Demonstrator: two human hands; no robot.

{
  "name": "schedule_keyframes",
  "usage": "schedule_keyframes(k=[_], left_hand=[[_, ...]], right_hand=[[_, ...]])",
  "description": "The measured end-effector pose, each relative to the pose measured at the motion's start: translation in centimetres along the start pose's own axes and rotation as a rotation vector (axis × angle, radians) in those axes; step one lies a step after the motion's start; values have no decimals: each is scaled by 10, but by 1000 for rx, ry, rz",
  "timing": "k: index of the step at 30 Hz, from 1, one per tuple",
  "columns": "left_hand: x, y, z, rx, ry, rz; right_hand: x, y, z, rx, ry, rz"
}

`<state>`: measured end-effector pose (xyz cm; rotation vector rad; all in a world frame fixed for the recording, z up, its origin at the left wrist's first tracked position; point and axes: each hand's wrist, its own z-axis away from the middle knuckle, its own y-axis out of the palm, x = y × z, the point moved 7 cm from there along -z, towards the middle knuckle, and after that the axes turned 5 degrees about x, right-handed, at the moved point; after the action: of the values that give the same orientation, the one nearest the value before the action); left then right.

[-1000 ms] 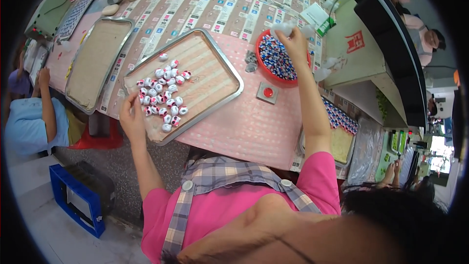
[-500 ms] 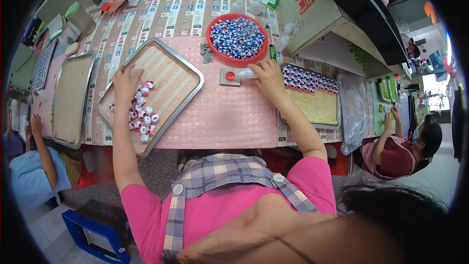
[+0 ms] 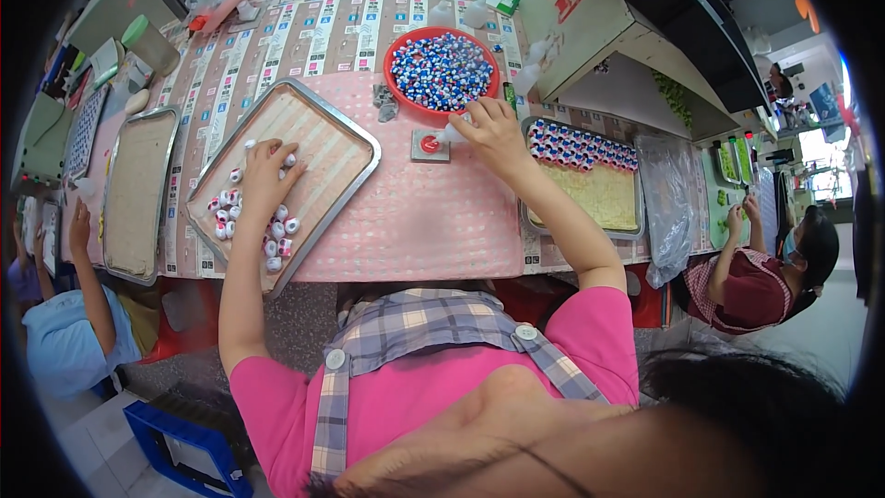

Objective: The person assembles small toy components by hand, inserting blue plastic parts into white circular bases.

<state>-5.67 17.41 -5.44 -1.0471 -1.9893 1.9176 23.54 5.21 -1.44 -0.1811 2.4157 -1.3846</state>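
left hand [image 3: 267, 173]: above the rectangular silver-rimmed metal tray with a striped beige lining [image 3: 327, 140]. fingers parted and bent down among small rounded white pieces with pink marks [image 3: 226, 212]; whether one is pinched beneath the fingertips, cannot tell. pieces bunch toward the near-left part; the lining lies bare toward the far and right edges. the raised rim borders it all round. forearm crosses the near-left rim.

right hand [image 3: 496, 136]: fingers closed on a small translucent white bottle [image 3: 453, 133], its end directed at a glossy red disc [image 3: 430, 143] on a flat square grey metal block [image 3: 434, 158]. contact between bottle and disc: cannot tell.

clearances: a wide span of pink patterned cloth [image 3: 415, 231] shows between the tray's right corner and the block, and from the block to the near table edge. tighter at the far side: a round red plastic bowl [image 3: 391, 83], heaped with small blue, white and red pieces [image 3: 442, 66], sits just beyond the block, near the right fingers. a yellow-bottomed metal tray [image 3: 590, 198] lies right of the cloth, finished-looking rows along its far part; the right forearm passes beside its left edge.
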Motion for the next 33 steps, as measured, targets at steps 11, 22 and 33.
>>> schedule_keyframes(k=[11,22,33], left_hand=[[-6,-13,5,-95,115,56],[61,-11,-15,-102,-76,-64],[14,10,-6,186,-24,185]], right_hand=[[-15,14,11,85,187,-236],[-88,118,-136,-113,629,-866],[-63,182,-186,226,751,-635]])
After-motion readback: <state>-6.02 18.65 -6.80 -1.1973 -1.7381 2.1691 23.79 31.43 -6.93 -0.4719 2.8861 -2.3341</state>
